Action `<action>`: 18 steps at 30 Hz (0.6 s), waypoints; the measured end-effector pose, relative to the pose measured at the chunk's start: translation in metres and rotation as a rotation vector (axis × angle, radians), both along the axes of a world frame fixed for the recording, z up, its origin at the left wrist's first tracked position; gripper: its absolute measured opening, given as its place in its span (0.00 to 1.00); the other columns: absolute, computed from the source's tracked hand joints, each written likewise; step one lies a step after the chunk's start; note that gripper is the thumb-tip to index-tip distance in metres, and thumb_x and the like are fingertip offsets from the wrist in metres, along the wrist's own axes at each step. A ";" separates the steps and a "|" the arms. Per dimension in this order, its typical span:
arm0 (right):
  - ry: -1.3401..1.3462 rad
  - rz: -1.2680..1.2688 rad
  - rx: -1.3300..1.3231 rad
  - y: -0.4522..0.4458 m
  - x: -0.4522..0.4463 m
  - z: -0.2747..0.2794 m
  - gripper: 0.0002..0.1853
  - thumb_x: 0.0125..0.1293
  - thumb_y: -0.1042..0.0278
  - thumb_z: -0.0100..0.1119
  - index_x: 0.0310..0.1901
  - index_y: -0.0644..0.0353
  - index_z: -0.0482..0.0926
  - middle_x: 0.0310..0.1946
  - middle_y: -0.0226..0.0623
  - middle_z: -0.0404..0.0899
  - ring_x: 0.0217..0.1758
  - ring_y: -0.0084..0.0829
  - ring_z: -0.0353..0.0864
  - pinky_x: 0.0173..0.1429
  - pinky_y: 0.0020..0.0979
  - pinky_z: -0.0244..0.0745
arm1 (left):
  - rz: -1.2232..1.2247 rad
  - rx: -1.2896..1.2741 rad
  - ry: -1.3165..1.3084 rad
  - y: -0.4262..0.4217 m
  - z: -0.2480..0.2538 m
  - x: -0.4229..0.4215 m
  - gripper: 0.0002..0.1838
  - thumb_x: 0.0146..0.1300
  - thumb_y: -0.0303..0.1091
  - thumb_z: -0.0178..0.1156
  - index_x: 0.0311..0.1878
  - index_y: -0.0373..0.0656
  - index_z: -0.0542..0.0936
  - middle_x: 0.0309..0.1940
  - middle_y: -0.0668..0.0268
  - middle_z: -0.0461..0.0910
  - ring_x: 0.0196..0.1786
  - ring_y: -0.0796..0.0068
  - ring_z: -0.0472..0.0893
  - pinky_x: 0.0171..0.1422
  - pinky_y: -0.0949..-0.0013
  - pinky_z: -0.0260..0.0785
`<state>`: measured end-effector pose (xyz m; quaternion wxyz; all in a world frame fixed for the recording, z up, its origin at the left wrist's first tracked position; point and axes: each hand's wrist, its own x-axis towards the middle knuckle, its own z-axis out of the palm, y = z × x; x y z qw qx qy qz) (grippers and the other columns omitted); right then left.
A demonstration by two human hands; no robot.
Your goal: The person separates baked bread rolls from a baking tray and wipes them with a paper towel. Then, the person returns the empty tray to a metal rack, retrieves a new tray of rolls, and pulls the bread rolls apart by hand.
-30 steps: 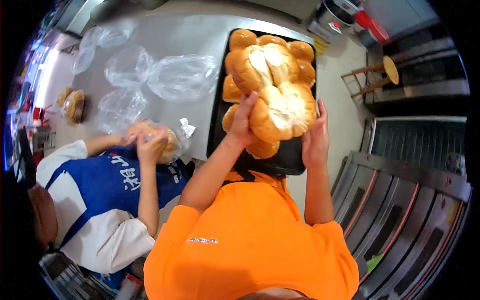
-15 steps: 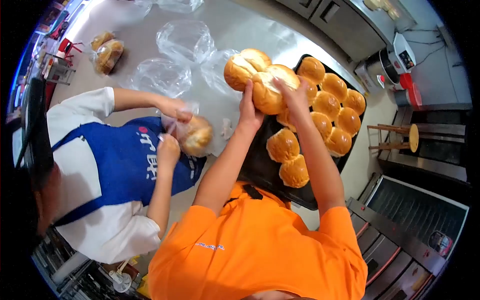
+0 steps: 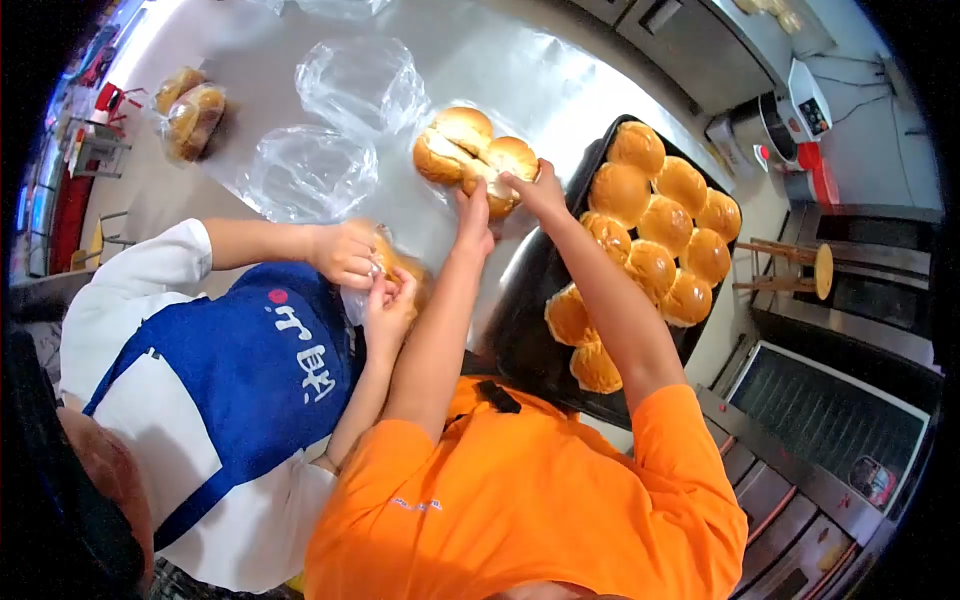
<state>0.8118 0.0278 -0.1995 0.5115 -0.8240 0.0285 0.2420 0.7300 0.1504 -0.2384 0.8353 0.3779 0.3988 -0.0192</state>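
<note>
- Presently, the left hand [image 3: 474,222] is partly open, its fingers pressed to the near side of a cluster of joined rolls [image 3: 444,160].
- The right hand [image 3: 543,196] is half curled, its fingertips on the right side of the same cluster; the load appears shared.
- The cluster is above the metal table [image 3: 490,55], left of the black tray [image 3: 520,325], pale seams showing. Whether it touches the table or any plastic beneath cannot be determined.
- Step in hand, as judged: two-handed positioning of the cluster. Any move from here calls for support on both sides, since the seams look soft and liable to part.
- Beside the cluster lie clear bags: one [image 3: 360,85] beyond and to its left, another [image 3: 312,172] further left.
- The tray holds glossy rolls [image 3: 665,222] towards its far and right portions.
- At left, a co-worker in a blue apron [image 3: 255,370] has both hands on a bagged bread [image 3: 408,268]; the fingers look pinched at the plastic.
- Further out, wrapped bread [image 3: 193,122] is noted at upper left, and a stool [image 3: 823,270] at right.
</note>
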 end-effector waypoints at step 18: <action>-0.816 0.065 -0.200 -0.126 -0.103 0.147 0.14 0.70 0.61 0.69 0.52 0.59 0.86 0.40 0.43 0.86 0.38 0.46 0.87 0.42 0.45 0.81 | 0.094 0.502 -0.313 -0.059 0.113 -0.089 0.20 0.83 0.43 0.54 0.65 0.38 0.76 0.59 0.53 0.83 0.56 0.69 0.83 0.65 0.63 0.71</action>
